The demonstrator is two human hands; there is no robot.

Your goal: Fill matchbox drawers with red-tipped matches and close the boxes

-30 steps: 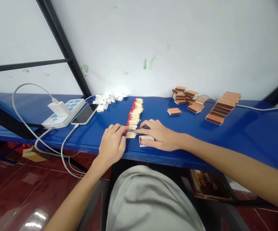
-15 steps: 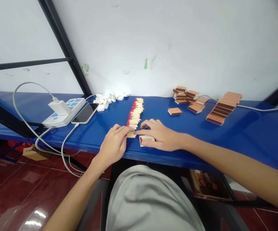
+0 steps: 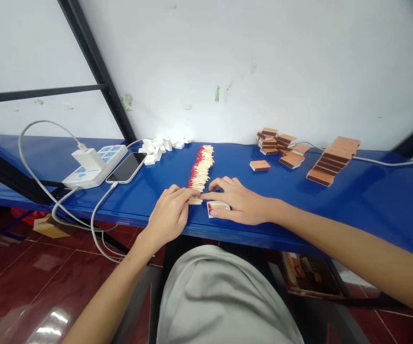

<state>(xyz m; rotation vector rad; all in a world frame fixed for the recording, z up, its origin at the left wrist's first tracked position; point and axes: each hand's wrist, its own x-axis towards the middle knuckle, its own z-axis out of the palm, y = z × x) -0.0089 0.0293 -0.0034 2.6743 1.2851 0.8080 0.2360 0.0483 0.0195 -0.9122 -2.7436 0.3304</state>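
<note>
A long row of red-tipped matchsticks (image 3: pixel 201 169) runs from the back of the blue shelf toward its front edge. At the near end, my left hand (image 3: pixel 169 212) has its fingers bent together on the matchsticks, hiding some heads. My right hand (image 3: pixel 241 203) is open, its index finger stretched to the same matchsticks and its other fingers spread. Beneath that hand lies a small white matchbox tray (image 3: pixel 219 204) with some matchsticks in it. My right thumb rests at the tray's near side, and the palm covers its right end.
Several white trays (image 3: pixel 156 149) lie in a heap at the back left. A phone (image 3: pixel 126 168) and a power strip (image 3: pixel 113 160) with cables are on the left. Orange-brown matchboxes (image 3: pixel 287 150) and a leaning stack of matchboxes (image 3: pixel 333 160) stand on the right.
Both hands keep almost the same place at the near end of the row. The tray has not visibly moved.
</note>
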